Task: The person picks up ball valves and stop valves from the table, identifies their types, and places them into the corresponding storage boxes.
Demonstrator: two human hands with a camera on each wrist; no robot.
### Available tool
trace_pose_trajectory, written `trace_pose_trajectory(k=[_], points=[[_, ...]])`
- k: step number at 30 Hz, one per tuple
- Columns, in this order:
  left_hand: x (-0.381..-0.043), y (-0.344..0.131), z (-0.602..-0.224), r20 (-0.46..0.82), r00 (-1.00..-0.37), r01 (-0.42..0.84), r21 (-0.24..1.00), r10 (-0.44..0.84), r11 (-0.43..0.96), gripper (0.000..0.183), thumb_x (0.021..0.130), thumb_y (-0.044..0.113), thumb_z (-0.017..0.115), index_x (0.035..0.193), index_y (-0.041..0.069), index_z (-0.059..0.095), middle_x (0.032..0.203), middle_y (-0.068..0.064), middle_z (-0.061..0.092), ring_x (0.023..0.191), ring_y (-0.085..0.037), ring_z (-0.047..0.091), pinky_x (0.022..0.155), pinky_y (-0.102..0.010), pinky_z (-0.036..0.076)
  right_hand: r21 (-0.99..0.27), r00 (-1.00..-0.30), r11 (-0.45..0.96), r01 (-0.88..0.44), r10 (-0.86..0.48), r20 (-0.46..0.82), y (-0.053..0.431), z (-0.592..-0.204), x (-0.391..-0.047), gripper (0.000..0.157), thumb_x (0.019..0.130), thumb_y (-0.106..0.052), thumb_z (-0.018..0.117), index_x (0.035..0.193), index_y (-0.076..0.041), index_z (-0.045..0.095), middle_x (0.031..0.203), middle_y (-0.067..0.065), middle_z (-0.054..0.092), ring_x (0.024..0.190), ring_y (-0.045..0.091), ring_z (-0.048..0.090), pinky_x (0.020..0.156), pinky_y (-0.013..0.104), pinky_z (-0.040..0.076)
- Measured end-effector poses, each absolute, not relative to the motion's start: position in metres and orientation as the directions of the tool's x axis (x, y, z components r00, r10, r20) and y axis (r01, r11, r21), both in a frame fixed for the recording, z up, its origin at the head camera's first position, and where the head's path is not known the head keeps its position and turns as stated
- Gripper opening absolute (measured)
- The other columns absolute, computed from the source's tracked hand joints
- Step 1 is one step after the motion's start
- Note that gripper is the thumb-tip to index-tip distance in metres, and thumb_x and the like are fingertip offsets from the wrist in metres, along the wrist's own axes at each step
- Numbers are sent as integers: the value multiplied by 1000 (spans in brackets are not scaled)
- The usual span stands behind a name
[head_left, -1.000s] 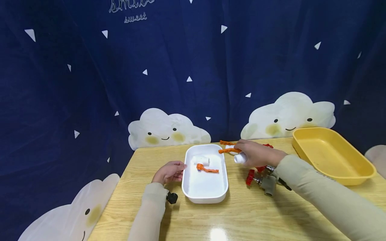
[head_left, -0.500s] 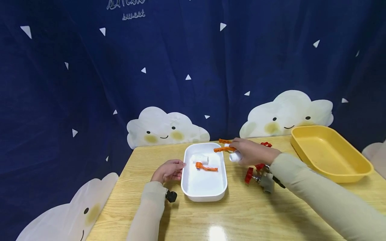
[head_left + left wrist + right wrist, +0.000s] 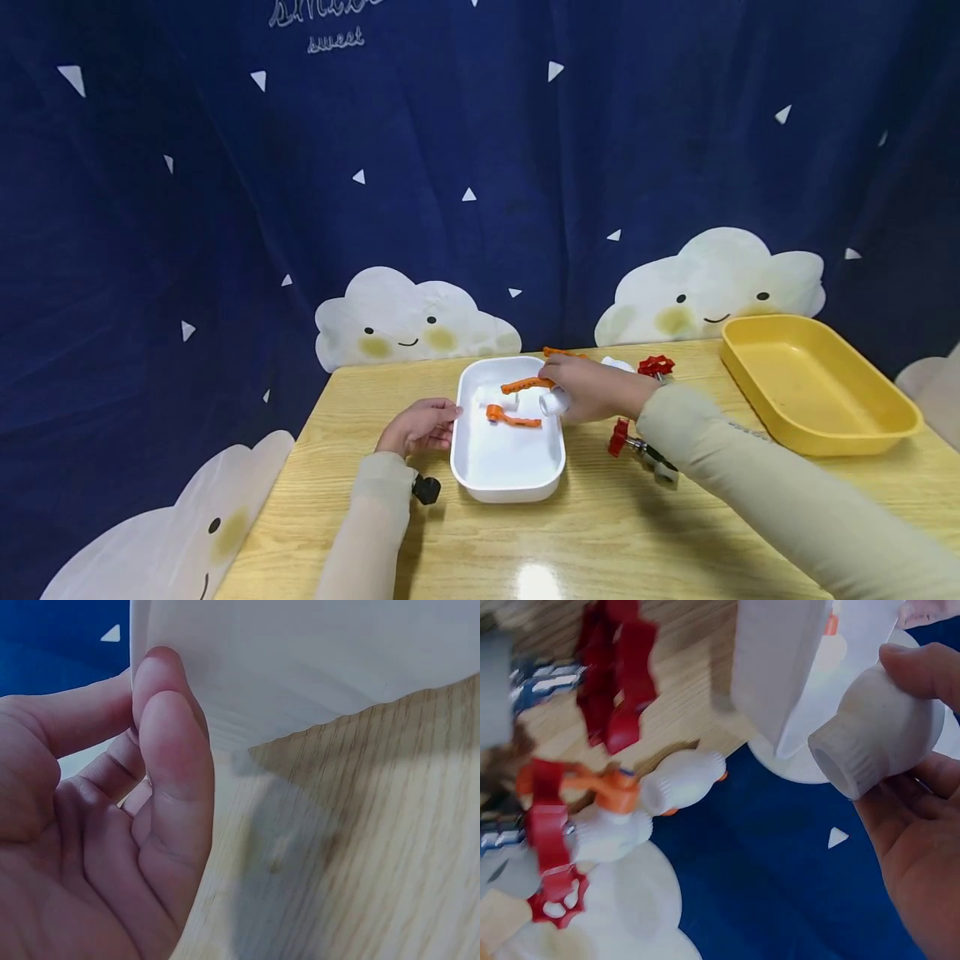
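Observation:
My left hand (image 3: 422, 427) pinches the left wall of a white plastic tray (image 3: 506, 483); in the left wrist view its fingers (image 3: 176, 757) press the tray's outside. My right hand (image 3: 600, 387) grips a white plastic ball valve (image 3: 889, 724) with an orange lever (image 3: 525, 385), held above the tray's right rim. The palm side and the valve's open threaded end show in the right wrist view. Inside the tray lies another white ball valve with an orange lever (image 3: 513, 417).
Two more white ball valves (image 3: 686, 778) with orange levers lie right of the tray, partly behind my right hand. Near them are grey valves with red handwheels (image 3: 619, 437). A yellow basin (image 3: 825, 400) stands at the table's right; a blue curtain (image 3: 480, 167) hangs behind.
My right hand has moved left with the ball valve, from beside the tray to over its right rim. The left hand stays at the tray.

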State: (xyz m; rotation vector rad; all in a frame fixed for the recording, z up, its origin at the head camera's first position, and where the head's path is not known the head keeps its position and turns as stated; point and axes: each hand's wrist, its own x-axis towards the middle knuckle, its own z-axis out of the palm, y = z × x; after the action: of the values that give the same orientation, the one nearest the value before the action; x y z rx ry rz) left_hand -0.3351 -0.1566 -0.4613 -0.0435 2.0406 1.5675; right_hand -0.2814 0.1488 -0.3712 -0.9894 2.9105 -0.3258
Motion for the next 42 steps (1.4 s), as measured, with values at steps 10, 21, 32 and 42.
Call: trace_pose_trajectory(k=[10, 21, 32, 42], points=[[-334, -156, -459, -445, -843, -355, 882, 302, 311, 13, 99, 21, 60, 89, 12, 59, 70, 1, 57, 57, -8, 55, 55, -20, 52, -241, -780, 766, -596, -624, -54, 118, -378, -278, 55, 73, -5, 72, 126, -5, 60, 121, 7, 58, 95, 17, 57, 89, 34, 52], [-335, -157, -456, -459, -829, -349, 871, 319, 346, 14, 99, 18, 57, 86, 12, 56, 70, 2, 55, 56, -8, 54, 54, -19, 51, -246, -763, 758, -604, -639, -94, 96, -378, -279, 45, 71, -4, 74, 115, -7, 64, 108, 4, 59, 87, 16, 53, 82, 31, 49], [-337, -159, -461, -495, -790, -381, 859, 363, 343, 17, 100, 19, 56, 84, 14, 53, 71, 2, 53, 57, -7, 54, 55, -19, 51, -208, -763, 792, -573, -609, -216, 79, -389, -286, 29, 70, -9, 78, 95, -11, 63, 83, -3, 52, 77, 14, 45, 73, 28, 41], [-340, -153, -452, -495, -808, -350, 840, 320, 415, 21, 101, 17, 54, 80, 14, 52, 71, 1, 52, 56, -8, 54, 54, -19, 51, -225, -798, 852, -473, -522, -301, 80, -385, -295, 23, 73, -10, 79, 86, -12, 60, 79, -2, 50, 76, 16, 46, 70, 28, 39]])
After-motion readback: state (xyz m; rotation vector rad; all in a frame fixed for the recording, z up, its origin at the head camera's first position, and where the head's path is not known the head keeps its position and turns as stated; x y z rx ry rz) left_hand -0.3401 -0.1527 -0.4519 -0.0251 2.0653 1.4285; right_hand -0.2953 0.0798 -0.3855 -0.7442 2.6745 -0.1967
